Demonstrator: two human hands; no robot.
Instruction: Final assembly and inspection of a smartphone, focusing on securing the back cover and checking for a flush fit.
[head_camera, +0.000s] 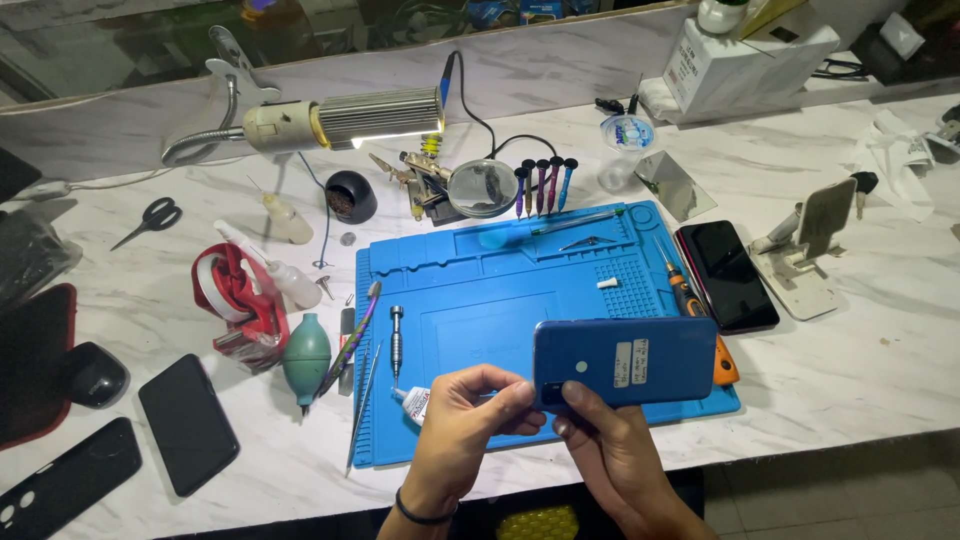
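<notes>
Together both hands — left, right — pinch closed on the blue phone.

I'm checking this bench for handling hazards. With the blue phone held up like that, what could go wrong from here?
1. The blue phone is pinched at one end only by the left hand and right hand; most of it overhangs, so it might slip and drop onto the blue repair mat.
2. The small glue tube lies just beside the left hand and could be knocked or smeared.
</notes>
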